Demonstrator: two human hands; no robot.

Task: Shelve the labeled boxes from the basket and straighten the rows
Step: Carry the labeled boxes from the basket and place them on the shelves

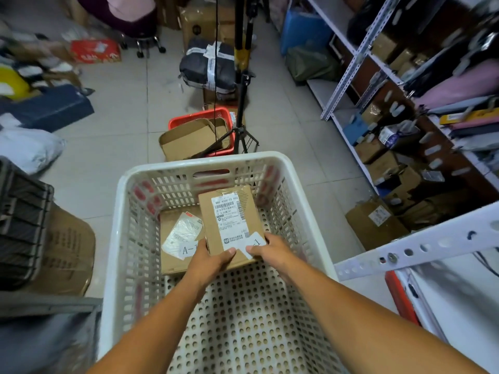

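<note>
A white perforated basket (116, 228) stands in front of me on the floor. Inside it a small brown labeled box (229, 211) is tilted up, its near end gripped by both hands. My left hand (213, 259) holds the near left corner with the thumb on top. My right hand (272, 249) clasps the near right corner over a white tag. A second, flatter box (175, 255) with an "A-1" tag lies on the basket floor beneath and to the left. The white metal shelf (356, 60) with rows of boxes runs along the right.
A black tripod (243, 103) stands just beyond the basket, beside a red basket (178, 121) holding open cardboard. A wrapped dark bundle (208, 66) lies farther back. A black crate (21, 220) sits at left. A shelf rail (418, 249) juts in at right.
</note>
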